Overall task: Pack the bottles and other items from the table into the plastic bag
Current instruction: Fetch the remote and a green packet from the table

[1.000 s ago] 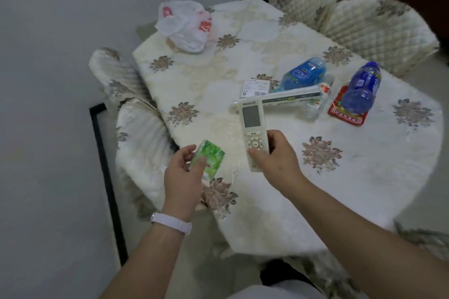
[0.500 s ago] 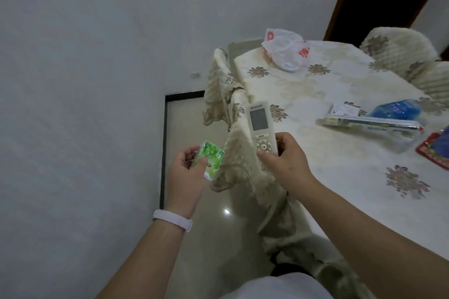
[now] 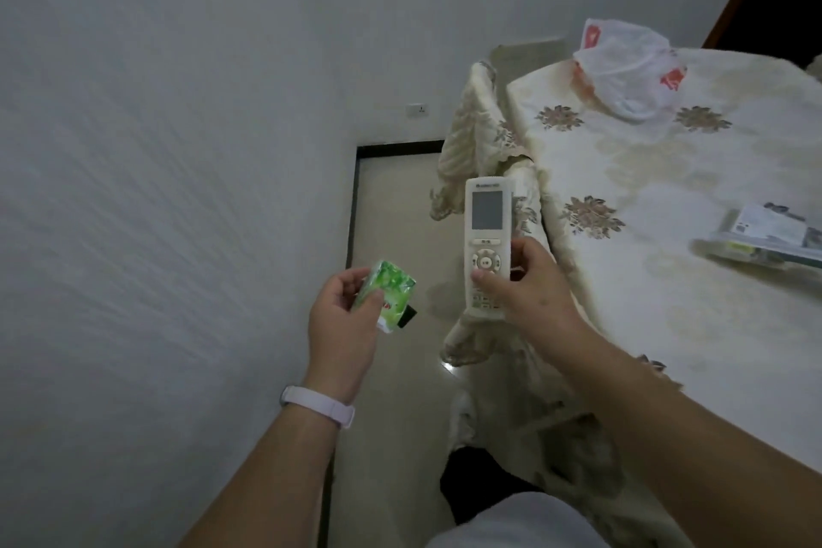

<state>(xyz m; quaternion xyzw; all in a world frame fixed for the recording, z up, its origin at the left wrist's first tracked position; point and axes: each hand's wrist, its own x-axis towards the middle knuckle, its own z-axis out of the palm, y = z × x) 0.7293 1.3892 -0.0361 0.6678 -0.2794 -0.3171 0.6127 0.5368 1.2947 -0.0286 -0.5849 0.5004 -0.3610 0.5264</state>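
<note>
Off the bench (image 3: 667, 303) edge, over the floor: left hand (image 3: 342, 320), its grip closed round a green pack (image 3: 391, 291), thumb across the face. Right hand (image 3: 529, 294), its grip pinching the remote (image 3: 487, 227) at its lower half, thumb on the keys.

Bag (image 3: 631, 67) lies crumpled at 1 o'clock on the far bench corner; its mouth cannot be made out. Box (image 3: 765, 245) lies at 3 o'clock.

Judgement:
- Pack looks light and soft, so hold it by the sides.
- Remote is rigid and smooth, possibly slippery, so hold it mid-body.
- Bag film is limp and likely needs a free hand to open it.
</note>
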